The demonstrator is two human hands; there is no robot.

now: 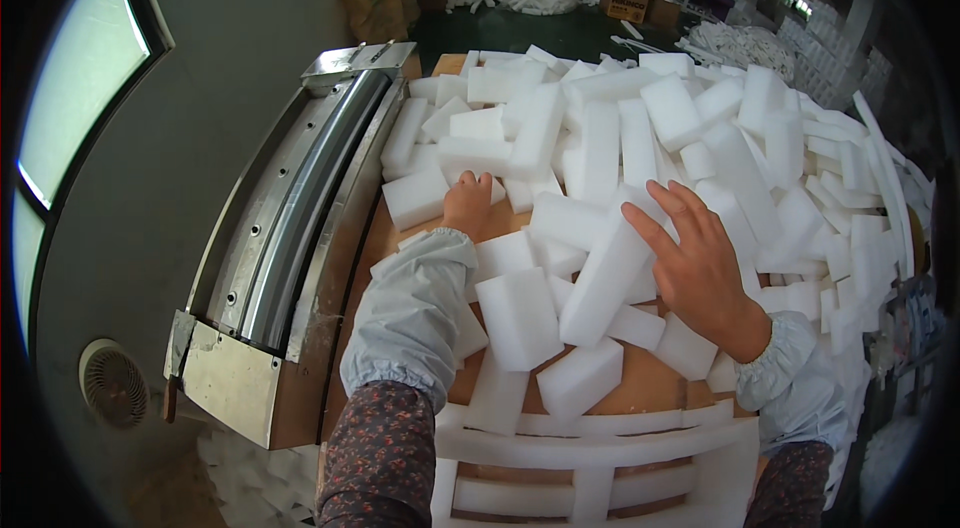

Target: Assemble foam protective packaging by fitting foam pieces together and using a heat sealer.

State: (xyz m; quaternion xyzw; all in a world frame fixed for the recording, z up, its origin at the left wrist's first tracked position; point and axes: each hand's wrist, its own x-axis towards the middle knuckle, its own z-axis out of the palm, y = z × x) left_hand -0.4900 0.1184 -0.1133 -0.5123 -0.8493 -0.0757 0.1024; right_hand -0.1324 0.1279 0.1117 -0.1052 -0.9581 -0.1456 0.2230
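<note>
White foam blocks [519, 319] of various sizes lie heaped across a wooden table. Among them, my left hand [468, 206] has its fingers bent down at the edge of a foam block [414, 200]; the thumb is hidden. My right hand [705, 273] hovers with fingers spread beside a long foam block [612, 273] that lies tilted over others. Nothing shows between the right fingers. Light grey sleeve covers wrap both forearms.
Left of the heap stands a metal machine with a long shiny roller [307, 218]. Foam strips form a frame [590, 453] along the near edge. A round fan [113, 383] sits low at left. Sacks [375, 6], cartons [626, 0] and more foam occupy the background.
</note>
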